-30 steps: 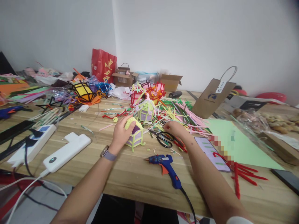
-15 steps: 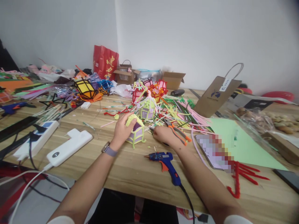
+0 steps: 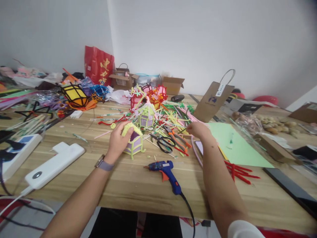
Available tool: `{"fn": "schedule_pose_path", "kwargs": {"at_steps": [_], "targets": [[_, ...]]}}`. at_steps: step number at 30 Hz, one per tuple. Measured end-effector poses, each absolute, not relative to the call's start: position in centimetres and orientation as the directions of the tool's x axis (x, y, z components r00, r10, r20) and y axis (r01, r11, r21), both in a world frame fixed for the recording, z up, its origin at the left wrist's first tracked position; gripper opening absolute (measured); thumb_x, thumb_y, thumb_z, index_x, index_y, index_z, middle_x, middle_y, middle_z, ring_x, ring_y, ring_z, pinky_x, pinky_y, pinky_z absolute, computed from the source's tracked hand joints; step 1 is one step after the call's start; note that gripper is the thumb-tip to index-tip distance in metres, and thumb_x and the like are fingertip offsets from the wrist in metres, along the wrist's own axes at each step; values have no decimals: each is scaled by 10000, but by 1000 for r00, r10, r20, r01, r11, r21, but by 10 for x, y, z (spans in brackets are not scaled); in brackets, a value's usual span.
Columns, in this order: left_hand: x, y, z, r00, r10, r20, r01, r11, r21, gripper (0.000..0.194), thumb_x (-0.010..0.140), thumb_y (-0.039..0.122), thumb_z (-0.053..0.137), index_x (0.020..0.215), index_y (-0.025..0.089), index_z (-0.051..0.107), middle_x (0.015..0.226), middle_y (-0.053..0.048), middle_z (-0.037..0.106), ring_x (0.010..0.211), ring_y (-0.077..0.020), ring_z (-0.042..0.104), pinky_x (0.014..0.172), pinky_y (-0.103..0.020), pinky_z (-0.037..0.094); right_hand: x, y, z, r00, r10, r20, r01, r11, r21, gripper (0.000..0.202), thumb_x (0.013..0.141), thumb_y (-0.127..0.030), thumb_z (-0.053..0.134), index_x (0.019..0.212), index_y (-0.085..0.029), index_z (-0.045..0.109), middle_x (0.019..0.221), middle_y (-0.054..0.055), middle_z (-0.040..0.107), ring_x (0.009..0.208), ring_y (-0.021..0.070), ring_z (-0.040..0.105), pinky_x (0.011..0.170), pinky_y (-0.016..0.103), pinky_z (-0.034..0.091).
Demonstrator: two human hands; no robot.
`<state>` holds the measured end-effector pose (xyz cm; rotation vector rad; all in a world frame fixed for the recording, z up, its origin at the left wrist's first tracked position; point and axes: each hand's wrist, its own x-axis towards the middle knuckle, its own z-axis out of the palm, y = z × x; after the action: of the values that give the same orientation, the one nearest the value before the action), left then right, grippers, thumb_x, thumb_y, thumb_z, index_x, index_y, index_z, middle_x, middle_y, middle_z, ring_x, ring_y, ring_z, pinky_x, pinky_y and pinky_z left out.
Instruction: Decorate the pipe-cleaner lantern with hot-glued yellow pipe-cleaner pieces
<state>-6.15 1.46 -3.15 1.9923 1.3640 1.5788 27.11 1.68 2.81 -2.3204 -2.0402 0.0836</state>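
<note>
In the head view, my left hand [image 3: 119, 139] is closed around a small purple lantern [image 3: 135, 144] with yellow-green pipe-cleaner edging, which stands on the table. My right hand [image 3: 198, 129] hovers by the right edge of the pipe-cleaner pile [image 3: 177, 114], fingertips pinched. A dark green strip shows at those fingertips, but whether it is held is unclear. Black-handled scissors [image 3: 165, 144] lie between my hands, beside orange-handled pliers [image 3: 182, 139]. Behind my left hand stands a similar lantern [image 3: 146, 120] with a pink top. A blue glue gun [image 3: 167, 170] rests nearer to me.
A white power adapter [image 3: 54, 167] and a power strip [image 3: 21, 157] lie on the left. Green paper [image 3: 237, 143], red pipe cleaners [image 3: 244, 173] and a phone [image 3: 291, 190] are on the right. A brown paper bag [image 3: 213, 102] stands behind. The glue gun's cord crosses the front edge.
My right hand has moved right, away from the scissors, which now lie uncovered. My left hand stays on the lantern. The whole view has turned to the right.
</note>
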Motion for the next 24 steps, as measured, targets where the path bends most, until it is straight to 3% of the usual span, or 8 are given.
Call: {"fn": "schedule_pose_path", "kwargs": {"at_steps": [2,5,9,11,16,21,24], "targets": [[-61,13,-31,-39,772,634,508,-531,678,306,863,383,531,1067,184,643,1084,-71,686,1031,-216,613,932,-325,459,271,17,20,54,993,-105,993,-65,-102,149,733,-141,617,690,-183,753,685,61,725,660,184,642,599,247,428],[-60,12,-31,-38,774,632,504,-532,681,308,863,379,532,1067,176,643,1093,-77,683,1040,-218,609,940,-332,453,246,17,5,-82,984,-160,985,56,-164,141,745,-171,629,765,-220,760,742,10,742,686,152,650,611,209,433],[-60,11,-31,-42,778,626,504,-525,686,316,865,378,535,1082,174,640,1107,-79,681,1055,-219,607,954,-333,446,193,13,-12,-152,986,-70,975,138,-172,201,832,-224,542,880,-209,738,947,60,740,865,179,655,704,226,431],[-60,12,-31,-38,778,628,489,-533,690,331,870,380,534,1106,171,634,1135,-85,673,1080,-220,598,972,-337,436,169,10,-19,-186,980,-73,969,171,-179,157,802,-255,586,844,-211,731,915,66,738,855,192,658,698,233,431],[-63,15,-31,20,790,612,434,-558,707,353,902,394,493,1137,163,621,1173,-97,658,1111,-219,583,987,-352,427,149,9,-25,-176,983,-60,963,159,-218,76,703,-137,609,663,-145,672,779,126,712,760,232,654,648,272,429],[-62,15,-30,8,802,597,392,-552,736,326,917,380,457,1102,172,627,1136,-87,670,1083,-214,596,954,-341,450,173,16,-3,-204,976,77,890,218,-401,184,858,-257,458,789,-174,607,775,54,681,704,164,623,626,250,442],[-60,14,-29,15,807,591,356,-556,751,322,916,373,465,1104,170,629,1130,-90,671,1072,-211,598,956,-341,451,170,15,8,-155,963,222,649,269,-712,235,919,-394,356,871,-215,500,802,36,660,643,152,612,575,268,474]]}}
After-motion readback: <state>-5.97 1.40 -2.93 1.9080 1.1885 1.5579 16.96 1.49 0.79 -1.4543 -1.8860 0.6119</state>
